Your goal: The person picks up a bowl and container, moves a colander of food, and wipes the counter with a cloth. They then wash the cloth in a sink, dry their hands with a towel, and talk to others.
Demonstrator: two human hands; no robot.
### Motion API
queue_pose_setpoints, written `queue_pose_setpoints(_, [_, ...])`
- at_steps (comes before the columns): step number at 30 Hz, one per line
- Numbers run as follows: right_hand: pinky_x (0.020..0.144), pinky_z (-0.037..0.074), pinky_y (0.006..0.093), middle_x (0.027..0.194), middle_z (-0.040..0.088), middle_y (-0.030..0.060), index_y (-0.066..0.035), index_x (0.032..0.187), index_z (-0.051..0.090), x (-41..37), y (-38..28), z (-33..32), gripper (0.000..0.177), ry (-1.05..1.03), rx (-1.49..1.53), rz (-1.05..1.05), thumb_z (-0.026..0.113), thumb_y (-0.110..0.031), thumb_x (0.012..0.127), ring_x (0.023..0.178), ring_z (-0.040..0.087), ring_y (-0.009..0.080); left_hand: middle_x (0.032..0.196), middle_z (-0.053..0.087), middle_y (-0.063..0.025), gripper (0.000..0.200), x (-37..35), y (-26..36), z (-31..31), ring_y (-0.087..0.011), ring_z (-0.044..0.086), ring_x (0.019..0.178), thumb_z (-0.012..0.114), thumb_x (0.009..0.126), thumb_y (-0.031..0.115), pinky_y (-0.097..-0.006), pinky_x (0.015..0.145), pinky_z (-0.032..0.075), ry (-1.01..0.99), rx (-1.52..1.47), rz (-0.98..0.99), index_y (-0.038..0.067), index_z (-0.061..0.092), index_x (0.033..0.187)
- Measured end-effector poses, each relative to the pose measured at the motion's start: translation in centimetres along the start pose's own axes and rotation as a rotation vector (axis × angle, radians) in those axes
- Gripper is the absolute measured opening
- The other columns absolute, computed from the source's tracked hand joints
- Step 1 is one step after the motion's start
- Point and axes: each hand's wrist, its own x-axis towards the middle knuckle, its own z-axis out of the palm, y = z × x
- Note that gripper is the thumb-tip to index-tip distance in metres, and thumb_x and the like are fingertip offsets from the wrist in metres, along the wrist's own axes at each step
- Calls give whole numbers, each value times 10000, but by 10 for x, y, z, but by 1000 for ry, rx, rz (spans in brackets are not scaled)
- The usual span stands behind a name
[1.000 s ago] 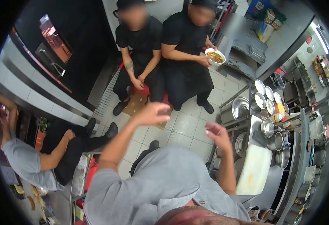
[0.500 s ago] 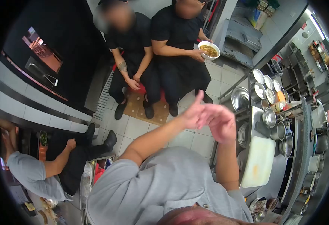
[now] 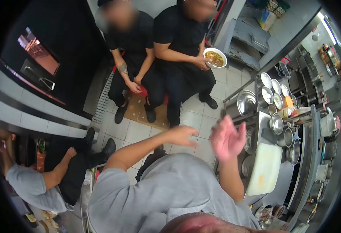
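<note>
My left hand (image 3: 181,136) is held out in front of my grey shirt, with nothing in it; its fingers are stretched out and slightly blurred. To its right, my right hand (image 3: 228,139) is raised with the palm showing and the fingers apart, also holding nothing. A gap separates the two hands, and neither touches any object. Closest to my right hand are stacked plates (image 3: 250,140) on a shelf under the steel counter. A white cutting board (image 3: 264,169) lies on that counter, right of my forearm.
Two seated people in black face me; one holds a white bowl of noodle soup (image 3: 215,58). Another person in grey (image 3: 32,184) sits at the lower left. Metal bowls (image 3: 277,123) and pots (image 3: 293,151) line the right counter, beside a large steel pot (image 3: 247,103).
My hands were close together and overlapping; now they are apart, the left lower and further left. The seated person's bowl is lower and more tilted, and that person's far hand has left it.
</note>
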Motion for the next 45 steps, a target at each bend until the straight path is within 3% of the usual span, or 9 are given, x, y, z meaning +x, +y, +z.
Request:
queue_pose_setpoints(4, [703, 453, 334, 1087, 578, 115, 0, 1376, 481, -67, 23, 4, 675, 212, 173, 346, 454, -559, 1000, 902, 520, 203, 1212, 674, -140, 485, -77, -37, -57, -181, 650, 1095, 689, 950, 239, -334, 952, 525, 206, -331, -341, -3, 570, 1353])
queue_pose_setpoints(6, [676, 445, 317, 1118, 564, 120, -3, 1387, 476, -80, 19, -16, 683, 296, 280, 247, 454, -564, 998, 883, 510, 193, 1222, 671, -141, 460, -104, -27, -71, -171, 645, 1096, 655, 973, 217, -328, 958, 514, 283, -422, -421, -8, 560, 1362])
queue_pose_setpoints(13, [686, 436, 293, 1197, 511, 134, 9, 1372, 505, -88, 16, -62, 615, 286, 446, 177, 480, -491, 1015, 866, 465, 171, 1224, 668, -122, 440, -91, -33, -39, -154, 628, 1102, 631, 990, 205, -308, 965, 495, 287, -610, -423, -3, 551, 1370])
queue_pose_setpoints(25, [800, 468, 334, 1217, 530, 167, 13, 1313, 552, -92, 3, -91, 553, 351, 334, 122, 504, -449, 1014, 947, 507, 205, 1196, 676, -132, 450, -77, -12, -67, -167, 649, 1063, 680, 956, 207, -310, 935, 525, 314, -317, -447, -15, 577, 1333])
queue_pose_setpoints(33, [800, 544, 406, 1236, 628, 169, 5, 1258, 561, -55, -17, -83, 369, 259, -471, 18, 443, -281, 1056, 1014, 646, 259, 1207, 660, -155, 464, -81, -2, -64, -205, 646, 1091, 707, 934, 225, -338, 940, 530, 384, -319, -388, -14, 590, 1315])
queue_pose_setpoints(37, [883, 526, 370, 1351, 583, 176, -11, 1434, 451, -28, -20, -55, 772, 258, -1788, 206, 821, -290, 816, 1161, 612, 282, 1329, 580, -199, 646, -97, 11, -75, -285, 579, 1219, 812, 820, 296, -386, 1017, 487, 467, 82, -446, 15, 569, 1349])
queue_pose_setpoints(38, [925, 503, 387, 1435, 521, 173, -35, 1507, 371, -21, -22, -54, 1056, 314, -1805, 228, 936, -282, 650, 1248, 556, 298, 1364, 547, -201, 708, -101, 18, -80, -299, 550, 1251, 833, 784, 306, -392, 1043, 462, 581, 290, -464, 23, 550, 1368])
queue_pose_setpoints(40, [948, 490, 414, 1469, 486, 170, -42, 1519, 357, -5, -21, -44, 1065, 286, -1840, 122, 933, -267, 651, 1283, 523, 313, 1434, 483, -204, 835, -113, 38, -84, -326, 491, 1315, 875, 711, 326, -405, 1096, 411, 784, 705, -504, 38, 512, 1406])
queue_pose_setpoints(45, [984, 483, 415, 1481, 471, 154, -66, 1505, 401, 32, -54, -15, 987, 292, -1728, -162, 875, -123, 641, 1282, 517, 309, 1414, 472, -159, 880, -193, 55, -142, -345, 481, 1306, 889, 644, 235, -494, 1080, 395, 1154, 376, -285, 54, 466, 1395])
